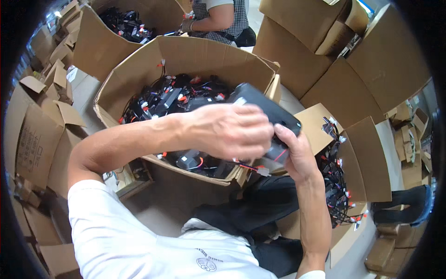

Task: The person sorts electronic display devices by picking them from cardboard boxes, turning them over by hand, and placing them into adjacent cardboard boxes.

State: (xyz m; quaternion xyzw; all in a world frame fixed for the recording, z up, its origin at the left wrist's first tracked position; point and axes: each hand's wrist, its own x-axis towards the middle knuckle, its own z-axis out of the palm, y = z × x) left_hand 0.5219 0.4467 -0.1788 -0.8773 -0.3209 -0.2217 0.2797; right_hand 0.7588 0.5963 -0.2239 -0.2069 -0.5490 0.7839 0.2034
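A black rectangular case [267, 106], like a battery pack or device housing, is held above the near edge of a large cardboard box [186, 46]. My right hand [299, 156] grips its right end, thumb on top. My left hand [232, 132] is closed and smeared by motion against the case's near side; what its curled fingers hold is hidden. A pale strip [239, 101] shows just above those knuckles. Red and black wires ending in a white connector [263, 171] hang below the case.
The box before me holds a heap of black wired parts [169, 100]. At my right an open carton [367, 158] holds more cables [334, 186]. Across from me, a person [220, 21] works beside another box of parts [127, 23]. Cardboard cartons [35, 144] stand at left.
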